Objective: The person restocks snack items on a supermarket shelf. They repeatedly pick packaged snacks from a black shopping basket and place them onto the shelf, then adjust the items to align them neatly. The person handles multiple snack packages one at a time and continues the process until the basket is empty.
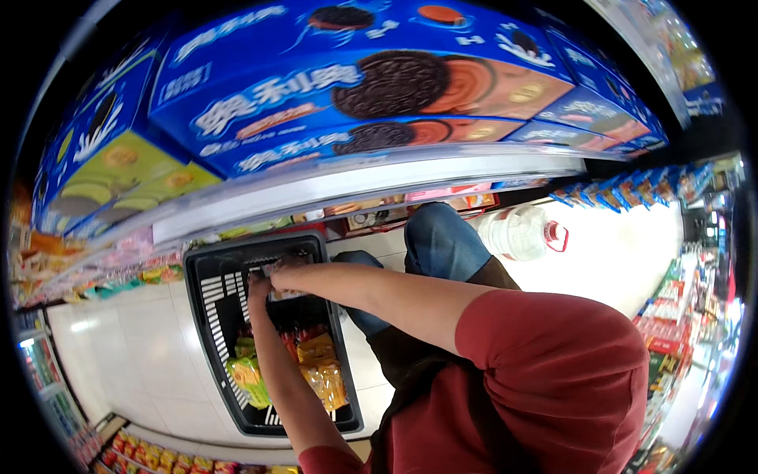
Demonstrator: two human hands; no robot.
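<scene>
Both my arms reach down into a dark grey shopping basket on the floor. At its far end my left hand is closed, with its fingers curled inward. Right beside it, my right hand is also closed. A small whitish packet shows just below the hands; its kind is too small to make out, and the fingers partly hide it. Nearer me in the basket lie yellow snack packs and a green-and-yellow bag, with some red packaging beside them.
A shelf edge juts out above the basket, stacked with blue cookie boxes. A large clear water jug with a red handle stands on the floor beyond my knees. Red and yellow packs fill a low shelf at the lower left.
</scene>
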